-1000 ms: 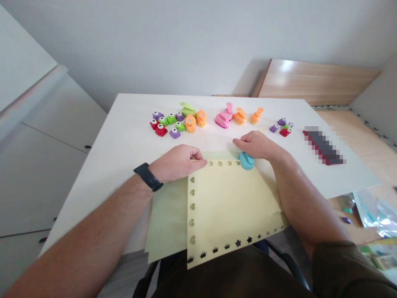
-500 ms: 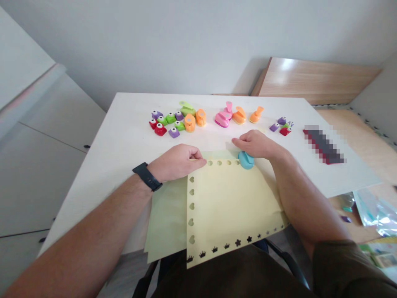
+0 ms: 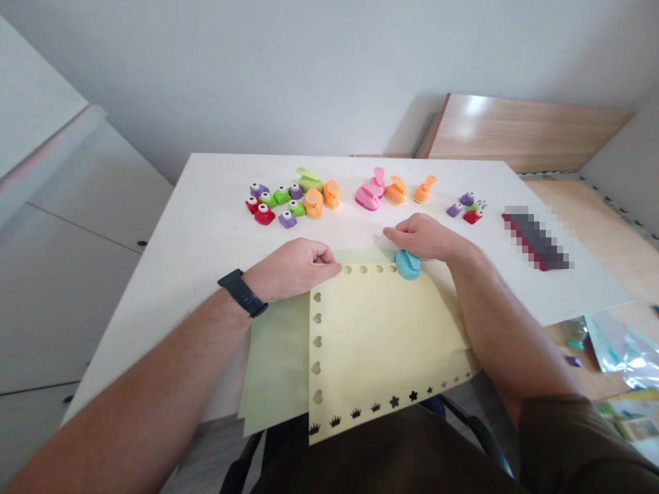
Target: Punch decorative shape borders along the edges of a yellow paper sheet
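Observation:
A pale yellow sheet lies on a light green sheet at the table's near edge. Hearts are punched down its left side, round holes along the top, crowns and stars along the bottom. My left hand, a black watch on its wrist, is closed and pinches the yellow sheet's top left corner. My right hand rests curled over a blue paper punch that sits on the sheet's top edge, right of the round holes.
Across the white table lie several small punches: red, green and purple ones at left, pink and orange lever punches in the middle, a few more at right. A wooden board leans behind. Bags lie on the floor.

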### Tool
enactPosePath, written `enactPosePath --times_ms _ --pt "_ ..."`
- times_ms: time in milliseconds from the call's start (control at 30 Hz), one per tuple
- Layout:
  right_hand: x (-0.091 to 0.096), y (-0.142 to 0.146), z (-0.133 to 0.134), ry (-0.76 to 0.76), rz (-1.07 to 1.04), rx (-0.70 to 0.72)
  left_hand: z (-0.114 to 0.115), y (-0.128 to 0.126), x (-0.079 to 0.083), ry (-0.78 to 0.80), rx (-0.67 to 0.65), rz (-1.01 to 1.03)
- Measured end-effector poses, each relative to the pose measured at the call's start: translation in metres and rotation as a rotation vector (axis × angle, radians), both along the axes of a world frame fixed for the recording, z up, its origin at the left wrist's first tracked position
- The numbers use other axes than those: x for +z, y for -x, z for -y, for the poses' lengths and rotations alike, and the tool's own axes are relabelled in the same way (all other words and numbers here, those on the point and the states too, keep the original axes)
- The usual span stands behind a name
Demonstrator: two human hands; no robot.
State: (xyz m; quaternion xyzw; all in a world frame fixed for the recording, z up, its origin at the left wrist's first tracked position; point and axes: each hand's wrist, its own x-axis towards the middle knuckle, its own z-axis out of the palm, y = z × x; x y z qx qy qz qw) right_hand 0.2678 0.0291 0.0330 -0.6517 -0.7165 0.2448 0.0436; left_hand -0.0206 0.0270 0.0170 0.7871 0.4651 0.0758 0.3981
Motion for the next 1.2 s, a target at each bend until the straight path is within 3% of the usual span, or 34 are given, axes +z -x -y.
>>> enactPosePath --times_ms 1200 --pt "0.0009 0.0004 0.0006 -0.039 0.023 0.050 0.0003 -0.0008 0.0020 0.017 0.010 -0.005"
